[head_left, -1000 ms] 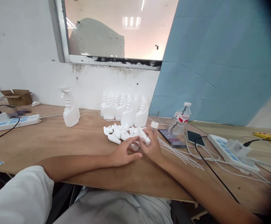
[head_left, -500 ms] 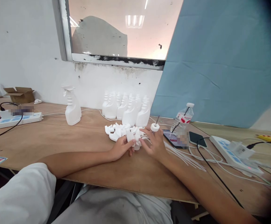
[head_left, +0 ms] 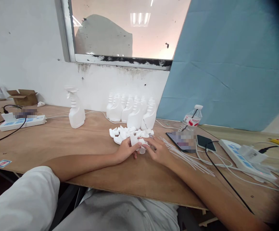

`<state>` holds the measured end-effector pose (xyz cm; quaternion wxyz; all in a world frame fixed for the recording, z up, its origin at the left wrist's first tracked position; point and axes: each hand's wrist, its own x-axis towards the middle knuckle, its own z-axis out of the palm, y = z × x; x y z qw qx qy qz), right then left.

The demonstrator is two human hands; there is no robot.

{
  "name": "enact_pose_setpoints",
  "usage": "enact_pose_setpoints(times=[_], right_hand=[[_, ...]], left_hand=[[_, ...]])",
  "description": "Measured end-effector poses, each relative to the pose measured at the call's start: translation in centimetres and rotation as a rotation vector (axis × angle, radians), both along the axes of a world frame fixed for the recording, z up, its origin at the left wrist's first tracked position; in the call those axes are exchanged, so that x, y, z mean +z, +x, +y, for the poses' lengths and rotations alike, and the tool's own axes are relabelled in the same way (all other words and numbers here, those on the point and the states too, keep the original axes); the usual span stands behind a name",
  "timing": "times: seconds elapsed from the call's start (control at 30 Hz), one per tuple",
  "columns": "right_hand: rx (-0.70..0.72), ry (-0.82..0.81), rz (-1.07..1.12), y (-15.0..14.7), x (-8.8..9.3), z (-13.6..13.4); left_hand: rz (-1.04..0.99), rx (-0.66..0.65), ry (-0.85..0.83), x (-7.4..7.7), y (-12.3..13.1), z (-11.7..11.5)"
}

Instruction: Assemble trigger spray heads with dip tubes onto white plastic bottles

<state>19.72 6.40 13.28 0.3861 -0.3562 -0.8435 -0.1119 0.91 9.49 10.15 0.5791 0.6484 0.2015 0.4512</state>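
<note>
My left hand rests on the wooden table with its fingers pinched on a white spray trigger head. My right hand meets it from the right, fingers closed on the same piece at its small clear end. Just behind both hands lies a pile of several white trigger heads. A cluster of white capless bottles stands behind the pile against the wall. One assembled spray bottle stands apart to the left.
Thin white dip tubes lie fanned right of my right hand. Further right are two phones, a water bottle, a power strip and cables. Another power strip and a cardboard box sit far left.
My right hand held a white cap with a thin stem raised half a second ago; that piece is no longer raised, and the hand has come down against the trigger head in my left hand.
</note>
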Motion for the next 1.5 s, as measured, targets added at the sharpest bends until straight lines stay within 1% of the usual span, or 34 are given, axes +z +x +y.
enact_pose_setpoints(times=[0.17, 0.33, 0.47, 0.57, 0.67, 0.73, 0.9, 0.93, 1.0, 1.1, 1.17, 1.23, 1.3, 1.33, 1.4, 1.5], right_hand=[[-0.009, 0.087, 0.006, 0.2, -0.9, 0.3], [-0.006, 0.122, 0.046, 0.2, -1.4, 0.5], [-0.095, 0.145, 0.070, 0.5, -1.6, 0.8], [-0.111, 0.182, 0.088, 0.7, -1.4, 1.0], [-0.144, 0.173, 0.110, 0.9, -0.8, 1.3], [-0.235, 0.142, 0.114, 1.1, -0.5, 1.6], [-0.605, 0.051, 0.006, 2.7, -0.4, 2.6], [-0.652, 0.030, -0.017, 3.2, -0.5, 2.9], [-0.689, 0.009, -0.049, 4.0, -0.6, 3.4], [-0.668, 0.071, -0.106, 4.6, -0.3, 3.8], [-0.619, 0.134, -0.133, 4.3, 0.1, 3.6], [-0.509, 0.159, -0.125, 3.5, 0.5, 3.0], [-0.357, 0.156, -0.124, 2.4, 0.6, 2.1], [-0.280, 0.161, -0.137, 1.9, 0.5, 1.6], [-0.141, 0.206, -0.190, 0.9, 0.1, 0.8], [0.005, 0.294, -0.272, -0.2, -0.4, 0.0]], left_hand=[[0.113, 0.091, 0.077, 0.0, 0.0, 0.0], [0.117, 0.107, 0.094, -0.1, 0.0, 0.1], [0.084, 0.127, 0.049, -0.4, 0.1, 0.5], [0.015, 0.090, -0.023, -0.3, 0.3, 0.6], [-0.064, 0.053, -0.090, 0.1, 0.3, 0.4], [-0.099, 0.028, -0.124, 0.4, 0.2, 0.2], [-0.150, -0.081, -0.158, 0.7, 0.0, 0.1], [-0.162, -0.106, -0.164, 0.7, 0.0, 0.1], [-0.191, -0.144, -0.192, 0.7, 0.1, 0.2], [-0.264, -0.172, -0.272, 0.9, 0.0, 0.3], [-0.291, -0.199, -0.366, 1.2, -0.2, 0.6], [-0.280, -0.214, -0.479, 1.6, -0.5, 1.1], [-0.258, -0.203, -0.548, 1.9, -1.0, 1.9], [-0.256, -0.188, -0.547, 2.1, -1.3, 2.3], [-0.254, -0.152, -0.488, 2.4, -1.8, 3.2], [-0.238, -0.087, -0.363, 2.7, -2.2, 4.0]])
